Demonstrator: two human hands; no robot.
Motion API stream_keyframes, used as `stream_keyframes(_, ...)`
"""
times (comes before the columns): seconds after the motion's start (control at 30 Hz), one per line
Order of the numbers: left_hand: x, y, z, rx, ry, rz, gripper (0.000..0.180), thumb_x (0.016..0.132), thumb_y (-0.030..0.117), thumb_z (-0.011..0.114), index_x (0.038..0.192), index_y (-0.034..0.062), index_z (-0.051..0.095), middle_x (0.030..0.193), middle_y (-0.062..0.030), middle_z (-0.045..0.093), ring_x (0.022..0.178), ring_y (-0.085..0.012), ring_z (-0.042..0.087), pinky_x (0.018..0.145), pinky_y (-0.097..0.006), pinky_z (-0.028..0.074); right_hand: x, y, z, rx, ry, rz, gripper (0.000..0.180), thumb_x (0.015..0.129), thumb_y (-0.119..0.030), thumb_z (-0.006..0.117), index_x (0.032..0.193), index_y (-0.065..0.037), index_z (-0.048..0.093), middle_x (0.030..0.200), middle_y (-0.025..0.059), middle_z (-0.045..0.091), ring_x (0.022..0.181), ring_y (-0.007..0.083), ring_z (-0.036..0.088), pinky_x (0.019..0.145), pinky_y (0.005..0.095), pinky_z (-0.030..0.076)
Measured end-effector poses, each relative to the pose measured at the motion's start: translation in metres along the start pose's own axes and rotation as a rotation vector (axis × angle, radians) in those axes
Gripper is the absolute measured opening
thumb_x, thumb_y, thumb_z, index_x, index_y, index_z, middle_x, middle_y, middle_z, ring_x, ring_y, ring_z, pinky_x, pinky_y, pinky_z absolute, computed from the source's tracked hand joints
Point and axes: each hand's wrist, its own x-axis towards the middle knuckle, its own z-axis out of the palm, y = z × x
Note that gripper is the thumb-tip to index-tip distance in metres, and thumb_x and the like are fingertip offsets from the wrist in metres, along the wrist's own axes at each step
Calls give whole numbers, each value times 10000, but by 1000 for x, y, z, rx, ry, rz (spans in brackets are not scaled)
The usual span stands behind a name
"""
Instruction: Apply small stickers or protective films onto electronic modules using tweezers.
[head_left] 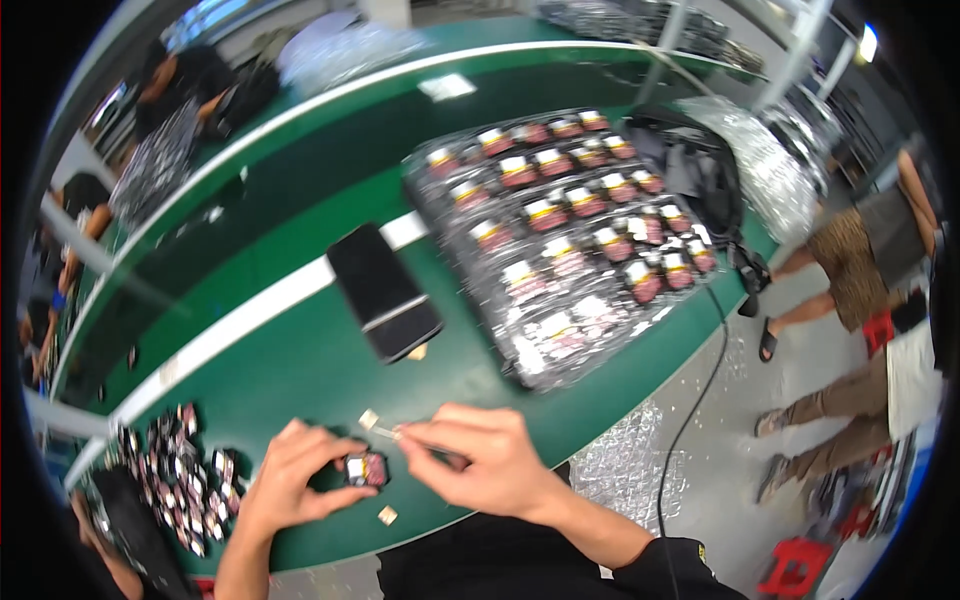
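Note:
My left hand [297,474] pinches a small black block-shaped part [366,469] with pink, white and yellow faces between thumb and fingers, just above the green table. To its right, my right hand [487,461] grips tweezers [384,431] whose thin pale tips point left. A small beige square piece [369,419] is at the tips; whether it is gripped or only touched I cannot tell. Another beige square [387,515] lies below the held part. A third beige piece [418,352] shows by the lower end of a black phone-like slab [384,291].
A pile of similar small parts [185,480] lies at the left. Beyond my right hand, a plastic tray [480,300] holds rows of red, white and yellow parts. A black bag [690,165] and a cable [700,390] are at the right. Several people are nearby.

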Motion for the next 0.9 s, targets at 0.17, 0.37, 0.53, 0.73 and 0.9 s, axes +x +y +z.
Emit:
stream_keyframes(0.17,4,3,-4,-30,46,-90,545,676,253,1045,1134,57,823,867,-42,741,698,-154,628,650,-307,457,-5,1,-6,67,78,14,183,911,-3,832,1092,26,830,765,58,670,513,113,563,473,300,441)
stream_keyframes(0.37,84,36,-45,-41,204,116,555,691,262,1045,1144,47,810,945,-88,788,717,-162,640,638,-301,507,-4,5,-1,93,34,31,143,931,-49,810,1060,11,826,787,83,688,534,176,616,517,342,497)
stream_keyframes(0.53,218,42,-46,-21,75,288,529,804,211,970,1276,51,793,1146,-83,683,916,-204,627,798,-349,527,-8,12,-8,24,-32,60,123,944,-76,793,1030,7,823,796,112,698,578,269,664,563,389,536)
stream_keyframes(0.73,272,33,-32,-118,-38,318,490,853,188,949,1309,71,812,1201,-79,690,1124,-222,646,967,-361,519,-9,3,-8,25,-67,72,135,967,-137,758,981,-6,787,858,133,715,683,366,714,653,460,585)
stream_keyframes(0.9,277,54,-9,-53,-111,465,530,880,250,933,1367,92,797,1288,-86,762,1189,-284,662,1123,-458,472,-11,6,-7,-20,-100,63,133,962,-135,769,992,-7,792,855,116,720,677,358,721,653,448,598)
